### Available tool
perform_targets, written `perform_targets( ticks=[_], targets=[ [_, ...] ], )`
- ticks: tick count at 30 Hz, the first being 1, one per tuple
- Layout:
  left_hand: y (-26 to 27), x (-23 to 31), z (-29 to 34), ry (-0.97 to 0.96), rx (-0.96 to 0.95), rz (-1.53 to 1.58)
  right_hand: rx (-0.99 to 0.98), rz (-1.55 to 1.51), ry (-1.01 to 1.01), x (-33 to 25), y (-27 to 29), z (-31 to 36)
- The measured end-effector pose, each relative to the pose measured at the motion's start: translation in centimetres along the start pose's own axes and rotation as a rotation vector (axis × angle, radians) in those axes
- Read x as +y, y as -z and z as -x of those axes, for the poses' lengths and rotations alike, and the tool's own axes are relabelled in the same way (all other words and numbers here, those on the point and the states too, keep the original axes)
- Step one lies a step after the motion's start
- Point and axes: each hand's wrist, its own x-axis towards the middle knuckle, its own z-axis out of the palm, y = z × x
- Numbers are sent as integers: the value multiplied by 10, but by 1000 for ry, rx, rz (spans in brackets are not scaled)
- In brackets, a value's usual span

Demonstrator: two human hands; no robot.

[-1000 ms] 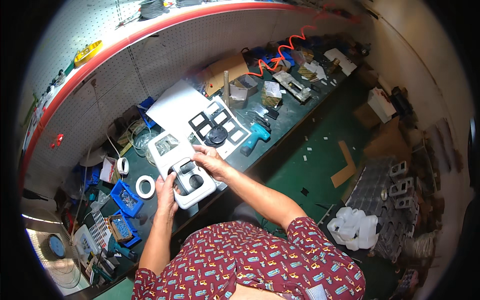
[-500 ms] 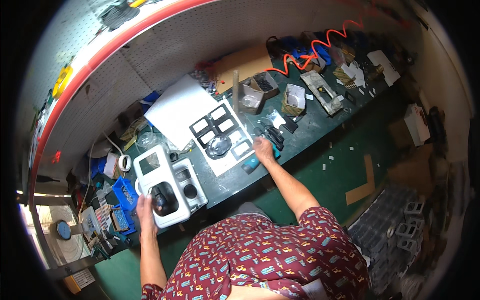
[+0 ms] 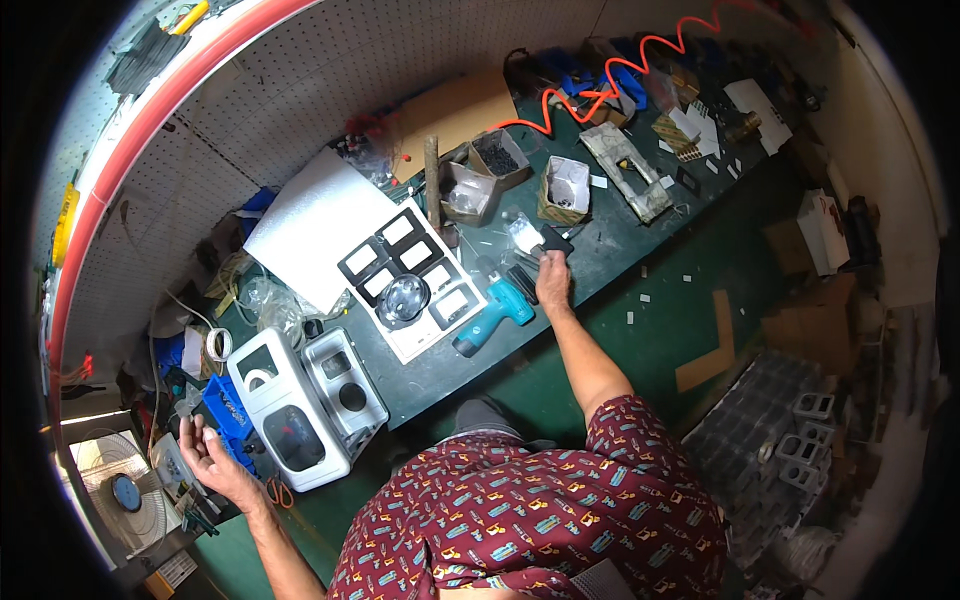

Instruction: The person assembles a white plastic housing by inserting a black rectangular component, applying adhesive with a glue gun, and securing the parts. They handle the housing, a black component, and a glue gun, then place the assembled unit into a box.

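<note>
My left hand point(image 3: 212, 462) is raised beside the blue parts bins point(image 3: 228, 408), palm up, fingers apart and nothing in them. To its right a white plastic housing point(image 3: 262, 392) with two openings leans against a matching grey-white shell point(image 3: 345, 370). At the bench's front edge, my right hand point(image 3: 553, 282) is closed by a small black piece point(image 3: 556, 240) and some black strips point(image 3: 522, 282); what its fingers hold is hidden. Just left of it lies a teal power screwdriver point(image 3: 500, 315). Black rectangular frames point(image 3: 414, 256) and a glossy dark dome point(image 3: 403, 299) rest on a white board point(image 3: 410, 348).
Cardboard boxes of small parts point(image 3: 500, 155) stand behind the board, near a white foam sheet point(image 3: 320, 225). A coiled orange air hose point(image 3: 548, 110) crosses the back. Orange-handled scissors point(image 3: 280, 492) are at the front edge; stacked grey parts point(image 3: 745, 430) stand on the right.
My left hand has moved left, off the white housing, and opened. My right hand has moved away from the screwdriver, farther back to the black pieces. The whole view has shifted slightly.
</note>
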Motion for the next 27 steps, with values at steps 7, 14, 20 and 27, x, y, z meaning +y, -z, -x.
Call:
perform_targets(
  ticks=[7,14,20,27],
  targets=[
    [-85,74,23,-90,-299,103,23,-512,-357,-57,47,-16],
    [-210,101,85,193,-1086,260,-127,-707,-342,-126,66,31],
    [-258,97,116,245,-1046,298,-299,-923,-262,-214,60,101],
    [-243,83,109,440,-963,468,-607,-904,-104,-238,71,124]
  ],
)
